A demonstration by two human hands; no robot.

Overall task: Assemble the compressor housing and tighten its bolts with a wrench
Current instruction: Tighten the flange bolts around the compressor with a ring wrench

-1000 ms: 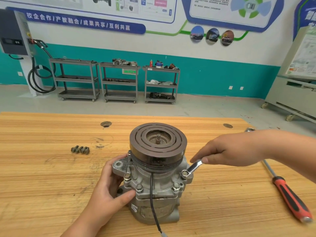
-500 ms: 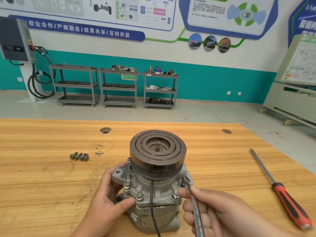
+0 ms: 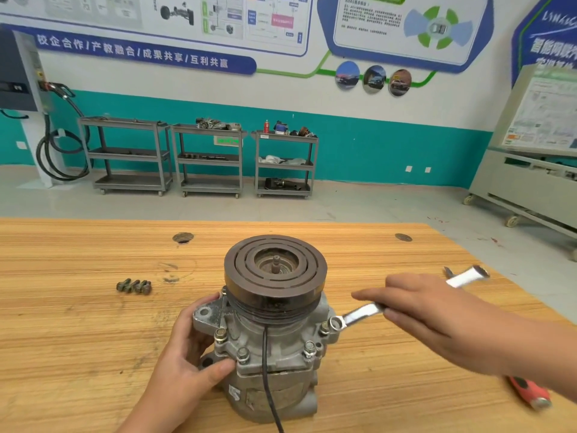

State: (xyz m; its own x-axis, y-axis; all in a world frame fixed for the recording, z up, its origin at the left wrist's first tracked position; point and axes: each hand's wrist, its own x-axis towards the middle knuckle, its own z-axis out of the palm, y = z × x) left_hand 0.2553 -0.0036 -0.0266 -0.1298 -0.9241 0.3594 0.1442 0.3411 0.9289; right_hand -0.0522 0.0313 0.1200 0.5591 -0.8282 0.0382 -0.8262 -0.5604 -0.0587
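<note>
Tightening looks part-done: compressor housing [image 3: 271, 348] stands upright on the bench [image 3: 78, 354], flange bolts [image 3: 243, 354] seated; left hand [image 3: 184, 364] clamps its mounting ear [image 3: 204, 317]; right hand [image 3: 437, 317] fingers [image 3: 374, 296] pinch the wrench [image 3: 359, 315], ringed on a right-side bolt [image 3: 324, 328]; three loose bolts [image 3: 134, 286] lie unfitted.

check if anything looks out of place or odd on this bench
A few loose bolts lie on the table left of the compressor, unfitted. The wrench ring seems to sit beside the right-side bolt rather than on it. Nothing looks damaged or spilled.
</note>
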